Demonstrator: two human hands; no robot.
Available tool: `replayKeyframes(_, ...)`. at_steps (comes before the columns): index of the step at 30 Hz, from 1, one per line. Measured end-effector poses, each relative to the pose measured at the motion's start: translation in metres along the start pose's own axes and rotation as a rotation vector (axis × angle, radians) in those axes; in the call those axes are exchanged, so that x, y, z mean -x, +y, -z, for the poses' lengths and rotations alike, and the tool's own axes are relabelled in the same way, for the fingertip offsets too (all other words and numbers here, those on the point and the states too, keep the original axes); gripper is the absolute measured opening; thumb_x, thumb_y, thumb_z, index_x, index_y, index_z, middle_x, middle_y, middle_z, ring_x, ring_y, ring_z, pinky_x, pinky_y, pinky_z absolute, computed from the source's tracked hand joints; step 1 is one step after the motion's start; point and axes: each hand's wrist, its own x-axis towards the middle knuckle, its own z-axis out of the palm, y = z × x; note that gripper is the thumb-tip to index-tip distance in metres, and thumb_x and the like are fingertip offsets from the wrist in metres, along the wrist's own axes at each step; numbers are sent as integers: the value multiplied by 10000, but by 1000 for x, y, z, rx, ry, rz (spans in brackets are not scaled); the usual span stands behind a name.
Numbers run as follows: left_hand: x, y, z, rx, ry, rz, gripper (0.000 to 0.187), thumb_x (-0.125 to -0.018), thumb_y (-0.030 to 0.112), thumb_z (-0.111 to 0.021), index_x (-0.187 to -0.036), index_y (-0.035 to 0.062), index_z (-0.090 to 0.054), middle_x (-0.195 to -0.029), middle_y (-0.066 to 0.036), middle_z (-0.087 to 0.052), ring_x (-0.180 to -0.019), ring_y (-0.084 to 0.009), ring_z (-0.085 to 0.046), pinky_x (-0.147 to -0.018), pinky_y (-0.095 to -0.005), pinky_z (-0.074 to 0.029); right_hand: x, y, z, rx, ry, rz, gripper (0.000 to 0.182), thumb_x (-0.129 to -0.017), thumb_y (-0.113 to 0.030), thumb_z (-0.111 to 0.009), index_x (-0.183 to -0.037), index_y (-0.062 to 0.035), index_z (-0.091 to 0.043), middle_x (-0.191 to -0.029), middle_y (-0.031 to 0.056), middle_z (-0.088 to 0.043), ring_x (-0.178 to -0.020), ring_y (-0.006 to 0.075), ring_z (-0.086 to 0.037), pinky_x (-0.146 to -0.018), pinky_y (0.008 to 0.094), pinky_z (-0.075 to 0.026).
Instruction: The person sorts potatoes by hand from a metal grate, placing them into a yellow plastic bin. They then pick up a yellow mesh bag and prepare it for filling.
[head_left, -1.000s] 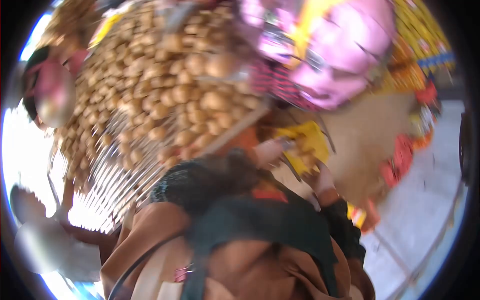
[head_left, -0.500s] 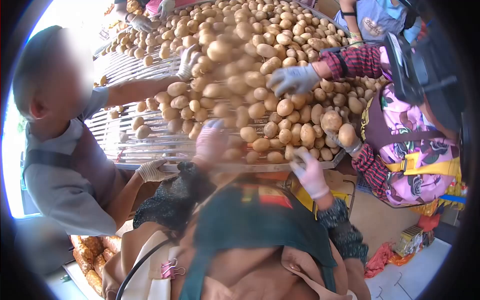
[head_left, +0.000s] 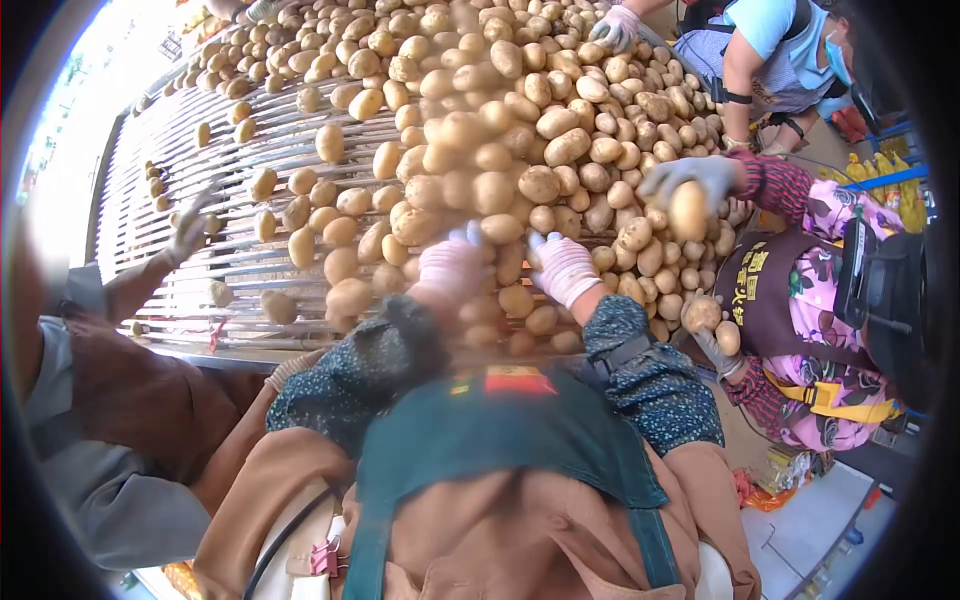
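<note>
My left hand (head_left: 450, 268), in a pale pink glove with bluish fingertips, reaches into the potatoes (head_left: 502, 229) on the slatted rack. Its fingers stretch forward against them, slightly blurred. A little to the right, my right hand (head_left: 563, 270) wears the same kind of glove, fingers extended and apart at the potatoes' edge. A few potatoes lie in the gap between my two hands. Neither hand is seen wrapped round a potato, though some fingertips are partly hidden. A smeared spot on the lens blurs the middle of the pile.
The metal-slatted rack (head_left: 150, 235) carries scattered potatoes on the left and a dense heap on the right. At left, a person's gloved hand (head_left: 190, 228) is over the slats. A co-worker's grey glove (head_left: 690, 185) holds a potato at right. Another gloved hand (head_left: 617, 27) touches the far heap.
My right hand has moved up and left from the rack's front edge into the potatoes. My left hand has shifted slightly right. My view has turned, and the left co-worker's arm has drawn back.
</note>
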Motion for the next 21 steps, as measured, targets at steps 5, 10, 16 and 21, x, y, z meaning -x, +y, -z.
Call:
replayKeyframes(5, -6, -5, 20, 194, -64, -127, 727, -853, 412, -693, -1422, 37, -440, -1176, -201, -632, -1004, -367, -660, -822, -451, -548, 52, 45, -6, -1614, 73, -237, 587, -767, -171, -783, -1277, -55, -517, -1082, 96, -625, -934, 242, -674, -735, 354, -584)
replayKeyframes(10, 3, -25, 4, 332, 47, -277, 768, -823, 465, -712, -1423, 59, -459, -1255, -209, -613, -1053, -403, -643, -879, -452, -539, 48, 34, -25, -1139, 208, -365, 463, -831, -182, -768, -1229, -26, -589, -940, 97, -701, -860, 187, -684, -709, 356, -565)
replayKeyframes(16, -7, 13, -8, 104, -100, -224, 703, -841, 432, -703, -1352, -7, -501, -1151, -252, -638, -935, -353, -676, -795, -429, -552, 3, -46, 33, -81, -159, -294, 593, -866, -200, -597, -1440, -155, -455, -1049, 205, -708, -983, 369, -693, -860, 476, -555)
replayKeyframes(21, 31, -28, 6, 1310, -202, -163, 500, -907, 318, -605, -1304, 18, -556, -1138, -154, -660, -943, -262, -664, -795, -398, -556, -1, -42, 36, -142, -177, -295, 642, -824, -287, -673, -1422, -181, -466, -1063, 194, -704, -978, 395, -682, -858, 504, -543)
